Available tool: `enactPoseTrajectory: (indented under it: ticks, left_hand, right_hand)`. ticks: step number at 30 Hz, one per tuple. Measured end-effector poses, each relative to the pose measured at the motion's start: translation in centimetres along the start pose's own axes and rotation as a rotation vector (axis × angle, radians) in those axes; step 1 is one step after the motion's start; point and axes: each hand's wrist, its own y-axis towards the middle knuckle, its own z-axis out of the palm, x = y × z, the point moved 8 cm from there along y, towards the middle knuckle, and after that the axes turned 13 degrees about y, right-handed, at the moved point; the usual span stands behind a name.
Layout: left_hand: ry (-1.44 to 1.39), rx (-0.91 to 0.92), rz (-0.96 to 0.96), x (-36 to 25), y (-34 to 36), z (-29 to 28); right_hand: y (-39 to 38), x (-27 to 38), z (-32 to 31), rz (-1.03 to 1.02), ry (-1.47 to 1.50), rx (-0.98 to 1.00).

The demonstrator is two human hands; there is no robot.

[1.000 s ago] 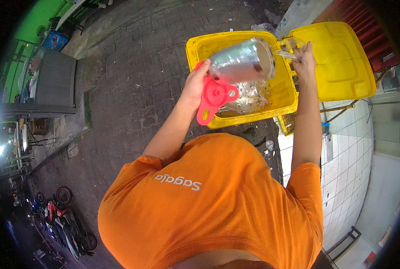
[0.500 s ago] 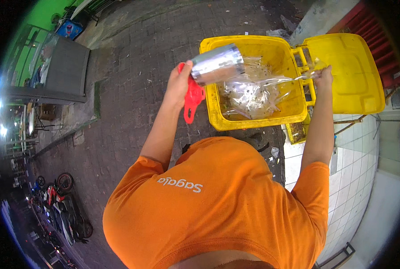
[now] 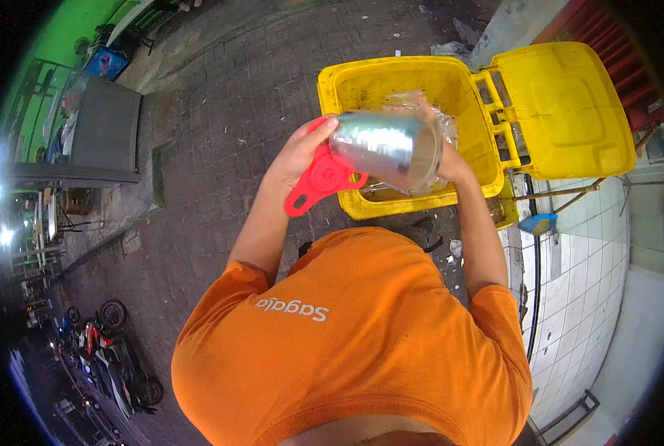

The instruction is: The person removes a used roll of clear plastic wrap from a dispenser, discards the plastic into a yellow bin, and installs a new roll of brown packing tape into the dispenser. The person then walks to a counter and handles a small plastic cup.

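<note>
Metal pot (image 3: 384, 149): tipped sideways over yellow bin (image 3: 347, 89), mouth rightward; my left hand (image 3: 298, 152) clasps its base and red handle (image 3: 318, 182), right hand (image 3: 445, 160) grips rim.

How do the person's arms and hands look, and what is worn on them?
Both arms are bare from above the elbow down. Short orange sleeves of a T-shirt cover only the upper arms. The left hand and right hand wear no gloves. I see no watch, ring or band, though the right hand is partly hidden.
</note>
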Motion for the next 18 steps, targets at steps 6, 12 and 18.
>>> enactPoseTrajectory:
  ticks: [6, 12, 18]
  left_hand:
    - [0.563, 0.331, 0.021, 1.9, 0.2, 0.7]
    - [0.301, 0.090, -0.197, 6.9, 0.5, -1.0]
    - [0.044, -0.215, -0.112, 4.3, 1.4, -6.3]
  right_hand:
    - [-1.5, 2.3, -2.5, 0.072, -0.043, -0.300]
    - [-4.8, 5.2, 0.2, -0.088, 0.420, -0.505]
    - [-5.7, 5.2, -5.9, -0.170, 0.633, -0.655]
